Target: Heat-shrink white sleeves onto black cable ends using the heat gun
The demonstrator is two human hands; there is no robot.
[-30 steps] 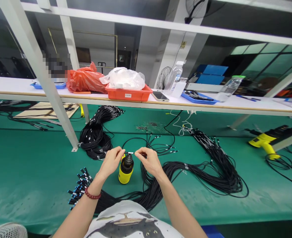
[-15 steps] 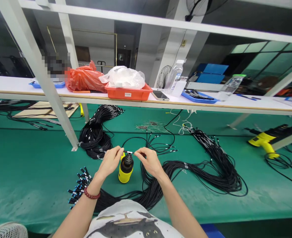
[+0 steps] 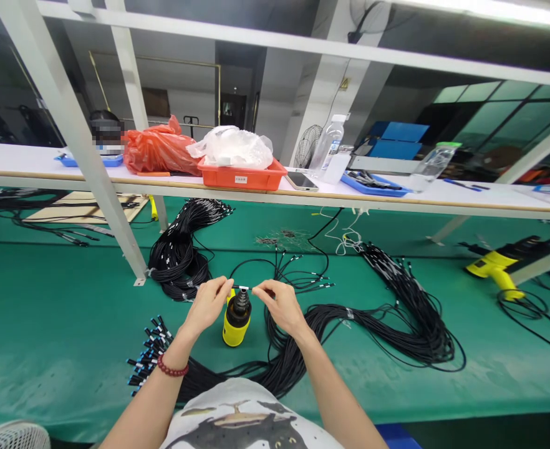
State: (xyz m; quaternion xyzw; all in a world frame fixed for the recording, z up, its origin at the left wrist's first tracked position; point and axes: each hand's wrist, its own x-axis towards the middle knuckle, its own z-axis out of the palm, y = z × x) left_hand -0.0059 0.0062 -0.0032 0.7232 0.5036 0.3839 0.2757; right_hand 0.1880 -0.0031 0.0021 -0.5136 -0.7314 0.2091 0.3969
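Observation:
Between my two hands a black cable [image 3: 244, 288] with a white label is stretched level. My left hand [image 3: 209, 304] pinches it on the left, my right hand [image 3: 280, 305] on the right. The labelled part lies just over the dark nozzle of a yellow and black heat gun [image 3: 236, 328], which stands upright on the green mat [image 3: 83, 312]. Whether the cable touches the nozzle I cannot tell. A thick bundle of black cables [image 3: 298, 355] runs in front of and to the right of the gun, its blue-tipped ends [image 3: 148, 355] beside my left forearm.
Another cable bundle [image 3: 181, 255] lies behind my left hand. At far right rests a second yellow heat gun [image 3: 494, 265]. The raised white shelf [image 3: 163, 186] carries a red tray [image 3: 242, 178], an orange bag [image 3: 160, 149], a phone [image 3: 302, 181] and bottles. A slanted post [image 3: 111, 218] stands at left.

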